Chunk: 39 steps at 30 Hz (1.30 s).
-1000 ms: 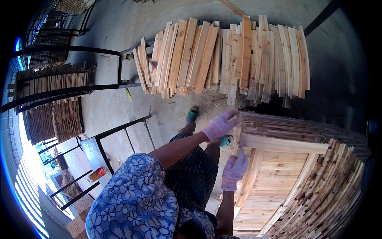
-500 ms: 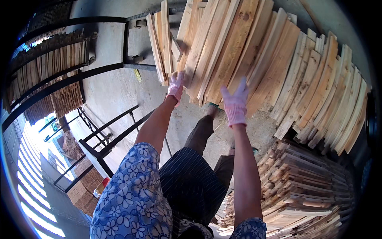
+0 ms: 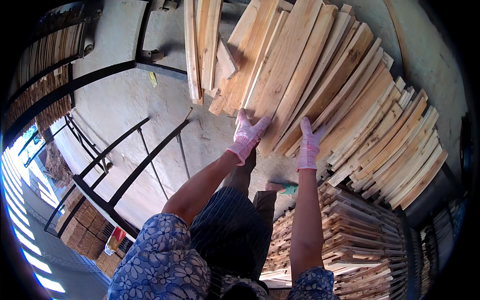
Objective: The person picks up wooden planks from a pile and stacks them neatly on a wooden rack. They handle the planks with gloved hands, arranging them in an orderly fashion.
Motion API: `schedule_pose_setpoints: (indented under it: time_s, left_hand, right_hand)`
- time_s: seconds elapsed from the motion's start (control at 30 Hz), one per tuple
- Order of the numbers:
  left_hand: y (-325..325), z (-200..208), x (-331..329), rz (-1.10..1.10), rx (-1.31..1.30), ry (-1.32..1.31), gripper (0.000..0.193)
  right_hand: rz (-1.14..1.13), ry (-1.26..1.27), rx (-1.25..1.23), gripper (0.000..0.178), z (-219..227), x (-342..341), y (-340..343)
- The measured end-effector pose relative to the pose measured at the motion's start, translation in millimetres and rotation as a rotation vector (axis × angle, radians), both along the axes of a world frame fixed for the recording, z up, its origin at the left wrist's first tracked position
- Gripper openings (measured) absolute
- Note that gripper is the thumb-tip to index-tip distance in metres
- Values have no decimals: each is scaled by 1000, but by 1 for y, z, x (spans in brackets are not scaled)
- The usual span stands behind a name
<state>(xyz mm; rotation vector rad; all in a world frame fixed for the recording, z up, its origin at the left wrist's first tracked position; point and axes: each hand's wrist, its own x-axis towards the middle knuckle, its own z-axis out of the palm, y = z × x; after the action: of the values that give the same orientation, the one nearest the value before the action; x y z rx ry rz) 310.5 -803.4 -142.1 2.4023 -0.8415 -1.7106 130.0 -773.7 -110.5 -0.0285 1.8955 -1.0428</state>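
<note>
Pale wooden boards (image 3: 280, 70) lie side by side in a long row, their near ends toward me. My left hand (image 3: 246, 137), in a pinkish-white knitted glove, is at the near end of a wide board, its fingers spread and touching the wood. To its right, my right hand (image 3: 308, 147) in a matching glove reaches the near ends of several narrower boards. Its thumb stands apart from the fingers, which are partly hidden against the wood. Neither hand is visibly closed around a board.
Stacked wood strips (image 3: 345, 230) rise at the lower right. A black metal frame (image 3: 105, 75) bends across the left, with a lower black rack (image 3: 150, 155) closer to me. One foot in a green shoe (image 3: 287, 188) stands on the concrete floor (image 3: 125, 110).
My view has shifted, and the boards sit differently in it. My left hand has moved right, onto the wide board's end. My right hand has lowered to the boards.
</note>
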Motion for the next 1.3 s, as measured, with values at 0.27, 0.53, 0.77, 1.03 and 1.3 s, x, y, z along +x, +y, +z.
schedule_pose_setpoints:
  time_s: [0.27,0.53,0.77,1.03,1.3]
  left_hand:
    - [10,-24,-10,50,-12,143,90]
    - [24,44,-27,72,-9,316,98]
    - [-11,65,-79,-459,163,313,119]
    - [-7,72,-89,-230,-69,456,116]
    - [100,190,-4,-594,39,499,91]
  right_hand:
    - [174,168,-23,102,-1,19,10]
    - [66,-255,-156,95,34,-10,22]
    - [-150,-755,-168,85,20,-88,55]
    - [159,-153,-164,95,24,-41,60]
    - [177,-480,-75,80,210,-2,133]
